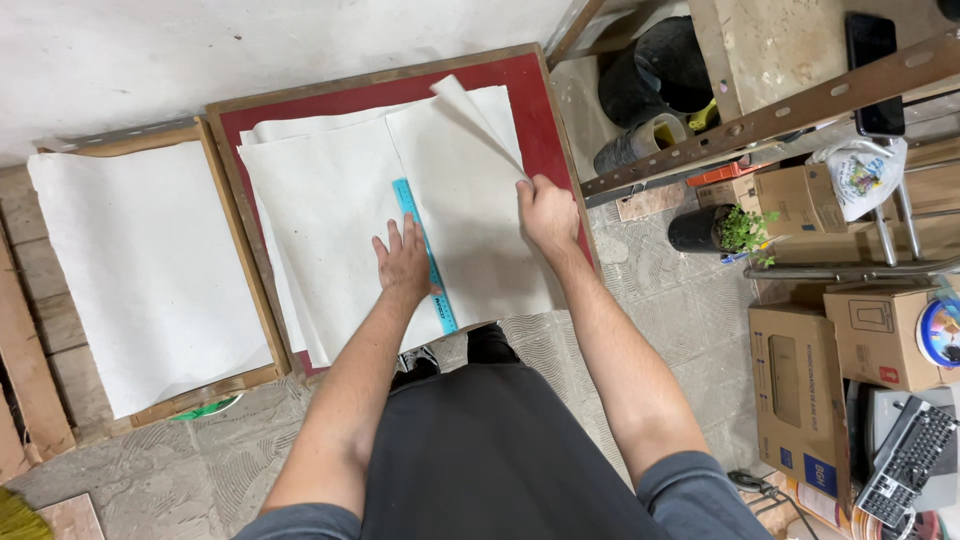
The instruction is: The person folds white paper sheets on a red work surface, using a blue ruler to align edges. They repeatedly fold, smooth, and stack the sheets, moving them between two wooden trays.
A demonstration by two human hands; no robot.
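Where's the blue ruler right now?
In the head view, the blue ruler lies near centre on the stack of white paper, running lengthwise, pinned under the left hand, with the right hand gripping the sheet's edge.

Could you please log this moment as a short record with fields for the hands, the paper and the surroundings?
left hand: left hand pressed flat on the turquoise ruler, open, no grip
right hand: right hand pinching the right edge of the top sheet, its corner lifted and curling
paper: stack of off-white sheets on a red board
ruler: lies along the middle of the stack
beside: wooden tray with one more white sheet, to the left
right of the board: cardboard boxes, potted plant, keyboard
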